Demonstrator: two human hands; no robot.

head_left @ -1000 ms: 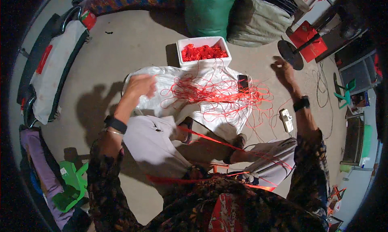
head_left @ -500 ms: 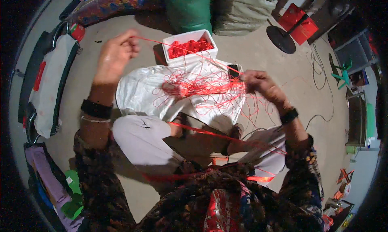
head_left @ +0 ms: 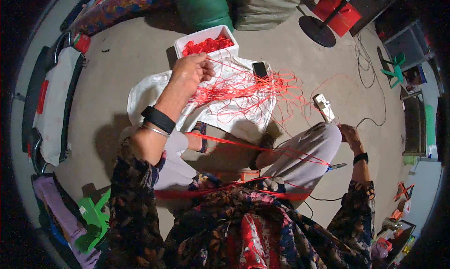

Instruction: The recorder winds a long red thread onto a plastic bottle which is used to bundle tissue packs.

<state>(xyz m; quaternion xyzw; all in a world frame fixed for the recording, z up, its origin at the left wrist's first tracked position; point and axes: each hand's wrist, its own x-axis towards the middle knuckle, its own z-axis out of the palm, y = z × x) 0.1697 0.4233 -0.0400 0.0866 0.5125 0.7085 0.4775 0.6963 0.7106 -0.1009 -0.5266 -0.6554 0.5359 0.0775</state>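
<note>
My left hand (head_left: pixel 193 72) is closed in a pinch on a thin red cord, just in front of a white foam box (head_left: pixel 180 48). From its fingertips the cord runs right toward a loose, looped bundle of red cord (head_left: pixel 234 92) on a white sack (head_left: pixel 145 95). Beside my right knee, my right hand (head_left: pixel 350 137) has bent fingers; what they hold, if anything, I cannot make out. More red strands (head_left: pixel 225 140) stretch across my legs from the left ankle to the right knee. By that knee lies a pointed tool with a blue part (head_left: pixel 337 166).
Red shiny pieces (head_left: pixel 208 45) fill the foam box. A black phone (head_left: pixel 259 69) lies on the sack. A white power strip (head_left: pixel 324 107) is on the floor past my right knee. A round black stand base (head_left: pixel 317 31), green bag (head_left: pixel 202 9) and green stool (head_left: pixel 95 217) stand around.
My left hand has moved right and in front of the box. My right hand has gone from the cord bundle down to beside my right knee, uncovering the power strip. The taut cord has slackened.
</note>
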